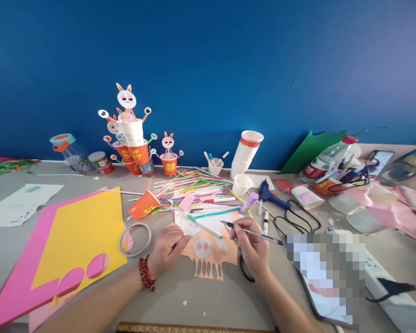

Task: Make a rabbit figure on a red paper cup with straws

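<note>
My right hand (253,245) grips a black pen (268,238), its tip pointing left above the white paper (183,224). A black loop, like a scissors handle (244,267), shows beneath that hand. Loosely curled on the table, my left hand (168,247) has its thumb toward the paper and nothing visible in it; its fingertips are partly hidden. Between both hands lies a cut peach paper (210,270) with a fringed lower edge. On it rests a round white face cutout (202,248) with two pink spots. A teal-ended marker (206,227) lies across the papers.
Left are yellow paper (86,226), pink paper (21,282) and a tape roll (122,245). Behind lie several colored sticks (194,185), a tipped orange cup (143,206) and rabbit-faced cups (135,155). Rightward are a blue glue gun (275,199), a phone (324,286) and a power strip (384,277).
</note>
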Action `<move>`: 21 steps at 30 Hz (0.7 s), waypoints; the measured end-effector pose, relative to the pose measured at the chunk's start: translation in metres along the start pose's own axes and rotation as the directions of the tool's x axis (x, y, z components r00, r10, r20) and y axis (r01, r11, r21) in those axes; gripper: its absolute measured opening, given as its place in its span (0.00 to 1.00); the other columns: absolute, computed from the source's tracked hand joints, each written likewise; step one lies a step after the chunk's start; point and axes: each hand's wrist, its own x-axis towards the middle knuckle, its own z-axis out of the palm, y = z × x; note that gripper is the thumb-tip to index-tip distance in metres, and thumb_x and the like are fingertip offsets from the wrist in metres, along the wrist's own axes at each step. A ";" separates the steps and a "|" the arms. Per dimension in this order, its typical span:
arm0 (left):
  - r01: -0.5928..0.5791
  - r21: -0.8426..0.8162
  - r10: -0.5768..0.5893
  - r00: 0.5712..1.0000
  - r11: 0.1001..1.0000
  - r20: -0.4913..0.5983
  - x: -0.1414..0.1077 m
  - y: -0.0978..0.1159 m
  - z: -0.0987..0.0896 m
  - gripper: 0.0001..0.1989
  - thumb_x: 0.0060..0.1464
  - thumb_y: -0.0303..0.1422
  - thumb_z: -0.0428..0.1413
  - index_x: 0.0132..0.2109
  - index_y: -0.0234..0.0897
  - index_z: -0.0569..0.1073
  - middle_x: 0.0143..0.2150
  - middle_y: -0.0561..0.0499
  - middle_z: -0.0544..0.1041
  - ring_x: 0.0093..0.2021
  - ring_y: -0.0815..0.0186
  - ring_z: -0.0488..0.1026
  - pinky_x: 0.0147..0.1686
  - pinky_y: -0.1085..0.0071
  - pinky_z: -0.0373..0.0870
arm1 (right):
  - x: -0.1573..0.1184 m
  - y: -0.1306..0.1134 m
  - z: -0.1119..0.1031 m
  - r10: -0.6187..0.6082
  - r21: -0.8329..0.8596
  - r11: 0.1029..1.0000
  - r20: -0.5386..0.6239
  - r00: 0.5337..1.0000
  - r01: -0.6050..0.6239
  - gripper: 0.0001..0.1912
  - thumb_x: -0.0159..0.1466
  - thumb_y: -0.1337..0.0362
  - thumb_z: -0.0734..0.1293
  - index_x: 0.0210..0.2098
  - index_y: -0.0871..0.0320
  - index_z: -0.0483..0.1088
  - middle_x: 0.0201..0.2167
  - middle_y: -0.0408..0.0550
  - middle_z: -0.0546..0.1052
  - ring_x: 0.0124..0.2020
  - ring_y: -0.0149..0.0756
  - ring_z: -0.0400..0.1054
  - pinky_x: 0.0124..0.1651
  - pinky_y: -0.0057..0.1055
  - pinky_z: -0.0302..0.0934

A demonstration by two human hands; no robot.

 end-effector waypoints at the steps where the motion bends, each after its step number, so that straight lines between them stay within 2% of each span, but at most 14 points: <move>1: 0.008 0.010 -0.008 1.000 1.000 0.000 0.000 0.001 0.000 0.21 0.67 0.31 0.44 0.24 0.39 0.50 0.21 0.57 0.53 0.24 0.67 0.54 0.32 0.66 0.58 | 0.005 -0.002 -0.005 -0.043 -0.016 0.999 -0.072 0.996 0.041 0.05 0.67 0.63 0.64 0.37 0.56 0.71 0.24 0.44 0.74 0.24 0.33 0.67 0.23 0.27 0.56; 3: 0.015 0.034 -0.015 1.000 0.999 0.001 0.000 0.002 0.000 0.21 0.67 0.31 0.44 0.24 0.39 0.51 0.21 0.56 0.54 0.24 0.67 0.55 0.33 0.66 0.59 | 0.017 -0.009 -0.019 -0.129 -0.038 0.992 -0.269 0.954 0.124 0.05 0.66 0.63 0.66 0.40 0.57 0.72 0.26 0.44 0.76 0.22 0.31 0.65 0.22 0.27 0.55; 4: 0.016 0.045 -0.016 1.000 0.999 -0.002 0.000 0.002 0.000 0.21 0.67 0.31 0.44 0.24 0.39 0.52 0.21 0.56 0.56 0.25 0.66 0.56 0.33 0.66 0.60 | 0.023 -0.012 -0.026 -0.157 -0.034 0.987 -0.382 0.911 0.156 0.05 0.65 0.63 0.67 0.40 0.57 0.72 0.26 0.44 0.76 0.19 0.29 0.62 0.21 0.26 0.54; 5: 0.019 0.052 -0.019 1.000 0.998 -0.006 0.000 0.002 0.000 0.20 0.67 0.32 0.44 0.24 0.39 0.55 0.22 0.55 0.58 0.26 0.66 0.58 0.34 0.66 0.62 | 0.029 -0.015 -0.033 -0.156 -0.014 0.986 -0.462 0.873 0.168 0.06 0.65 0.63 0.67 0.40 0.57 0.72 0.26 0.43 0.76 0.18 0.28 0.60 0.20 0.26 0.52; 6: 0.025 0.054 -0.024 1.000 0.998 -0.008 0.000 0.002 0.000 0.18 0.67 0.32 0.44 0.26 0.39 0.58 0.23 0.54 0.62 0.27 0.65 0.61 0.34 0.66 0.63 | 0.034 -0.018 -0.040 -0.144 0.005 0.986 -0.496 0.856 0.169 0.06 0.64 0.62 0.67 0.39 0.58 0.71 0.25 0.43 0.76 0.17 0.27 0.60 0.19 0.25 0.52; 7: 0.031 0.052 -0.031 0.999 0.998 -0.009 0.000 0.002 0.001 0.16 0.67 0.32 0.45 0.28 0.39 0.62 0.25 0.53 0.65 0.30 0.65 0.64 0.36 0.66 0.65 | 0.038 -0.020 -0.045 -0.120 0.028 0.988 -0.500 0.857 0.154 0.07 0.64 0.61 0.67 0.39 0.58 0.72 0.25 0.43 0.76 0.17 0.27 0.60 0.19 0.25 0.52; 9: 0.037 0.038 -0.036 0.999 0.999 -0.022 0.000 0.002 0.002 0.11 0.67 0.32 0.46 0.34 0.39 0.67 0.31 0.50 0.72 0.35 0.63 0.69 0.39 0.66 0.68 | 0.042 -0.023 -0.051 -0.050 0.074 0.993 -0.448 0.893 0.093 0.10 0.64 0.58 0.65 0.38 0.59 0.72 0.25 0.45 0.76 0.18 0.29 0.62 0.19 0.26 0.54; 12: 0.045 0.034 -0.041 0.995 0.998 -0.088 0.000 -0.002 0.000 0.05 0.66 0.31 0.48 0.42 0.40 0.69 0.38 0.48 0.75 0.41 0.62 0.73 0.44 0.65 0.70 | 0.042 -0.021 -0.052 0.043 0.086 0.996 -0.335 0.941 -0.015 0.11 0.64 0.58 0.64 0.35 0.59 0.72 0.21 0.44 0.75 0.17 0.30 0.62 0.18 0.26 0.54; 14: 0.089 0.054 -0.081 0.987 0.995 -0.138 0.001 -0.005 -0.005 0.05 0.65 0.32 0.49 0.42 0.40 0.69 0.39 0.49 0.76 0.41 0.62 0.74 0.44 0.65 0.71 | 0.041 -0.019 -0.050 0.055 0.063 0.997 -0.317 0.947 -0.036 0.09 0.63 0.59 0.65 0.32 0.59 0.70 0.17 0.40 0.71 0.15 0.28 0.60 0.17 0.24 0.52; 16: 0.158 0.085 -0.141 0.974 0.984 -0.176 0.005 -0.007 -0.012 0.05 0.65 0.33 0.50 0.41 0.40 0.70 0.37 0.50 0.76 0.40 0.62 0.74 0.41 0.66 0.71 | 0.041 -0.017 -0.050 0.022 0.059 0.998 -0.403 0.915 0.002 0.10 0.63 0.59 0.67 0.28 0.58 0.68 0.14 0.37 0.67 0.14 0.27 0.59 0.17 0.23 0.50; 18: 0.198 0.125 -0.175 0.970 0.972 -0.170 0.013 -0.005 -0.020 0.06 0.64 0.34 0.51 0.40 0.40 0.71 0.33 0.52 0.75 0.37 0.62 0.73 0.41 0.65 0.71 | 0.044 -0.014 -0.054 -0.028 0.056 0.996 -0.539 0.842 0.069 0.11 0.62 0.59 0.67 0.27 0.58 0.68 0.14 0.36 0.66 0.14 0.27 0.59 0.17 0.23 0.49; 20: 0.175 0.162 -0.163 0.983 0.971 -0.087 0.025 0.001 -0.024 0.07 0.64 0.34 0.51 0.39 0.40 0.72 0.30 0.54 0.74 0.35 0.63 0.73 0.46 0.62 0.69 | 0.048 -0.011 -0.060 -0.079 0.017 0.993 -0.621 0.780 0.114 0.09 0.62 0.59 0.68 0.31 0.58 0.69 0.16 0.37 0.68 0.15 0.27 0.59 0.18 0.23 0.50; 21: 0.146 0.174 -0.143 0.989 0.974 -0.028 0.034 0.006 -0.025 0.07 0.64 0.34 0.51 0.38 0.40 0.72 0.30 0.54 0.75 0.35 0.63 0.73 0.50 0.60 0.67 | 0.050 -0.009 -0.064 -0.103 -0.021 0.993 -0.626 0.773 0.115 0.09 0.63 0.59 0.68 0.34 0.59 0.71 0.19 0.38 0.70 0.16 0.26 0.59 0.18 0.24 0.51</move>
